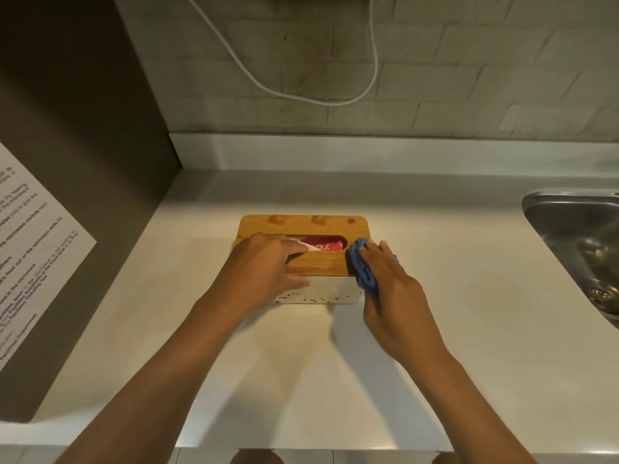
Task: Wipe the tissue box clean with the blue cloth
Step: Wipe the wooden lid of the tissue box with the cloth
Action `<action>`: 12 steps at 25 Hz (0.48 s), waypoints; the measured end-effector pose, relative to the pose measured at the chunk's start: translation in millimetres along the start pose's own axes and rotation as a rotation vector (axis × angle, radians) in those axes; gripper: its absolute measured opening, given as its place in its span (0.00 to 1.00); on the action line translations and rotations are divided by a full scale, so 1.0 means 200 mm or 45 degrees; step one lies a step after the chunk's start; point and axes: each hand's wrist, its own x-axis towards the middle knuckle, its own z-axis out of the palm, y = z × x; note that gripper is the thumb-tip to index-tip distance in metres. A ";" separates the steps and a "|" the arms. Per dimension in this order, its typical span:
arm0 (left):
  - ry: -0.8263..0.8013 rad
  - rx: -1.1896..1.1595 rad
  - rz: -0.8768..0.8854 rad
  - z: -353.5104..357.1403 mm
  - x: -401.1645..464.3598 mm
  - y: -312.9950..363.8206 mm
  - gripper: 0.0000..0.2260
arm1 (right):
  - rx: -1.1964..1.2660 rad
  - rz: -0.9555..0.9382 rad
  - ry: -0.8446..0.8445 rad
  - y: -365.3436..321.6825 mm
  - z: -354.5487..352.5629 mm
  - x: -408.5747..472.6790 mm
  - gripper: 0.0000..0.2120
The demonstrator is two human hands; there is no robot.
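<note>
The tissue box (321, 229) has a wooden lid with an oval slot showing a red tissue pack, and a white speckled body. It stands on the pale counter (435, 329) in the middle of the view. My left hand (268, 262) lies over the box's left end, fingers on the lid and thumb against the front wall. A bunched blue cloth (360, 266) is pressed to the box's right front corner by my right hand (392, 283), whose fingers cover most of the cloth.
A steel sink (576, 236) with a drain is set into the counter at the right. A dark panel with a printed notice (37, 249) walls off the left side. A white cable (301, 92) hangs along the tiled back wall. The counter's front edge runs near the bottom.
</note>
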 end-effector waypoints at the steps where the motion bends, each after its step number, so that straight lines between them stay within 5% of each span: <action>1: 0.001 -0.028 -0.011 0.01 0.00 0.00 0.27 | -0.075 -0.006 -0.007 -0.01 0.02 -0.02 0.29; 6: -0.033 -0.201 -0.121 0.00 0.00 -0.01 0.29 | -0.250 -0.030 0.098 -0.09 0.05 -0.05 0.31; 12: -0.057 -0.165 -0.125 -0.01 0.01 0.01 0.28 | -0.214 0.048 0.126 -0.19 0.05 0.09 0.14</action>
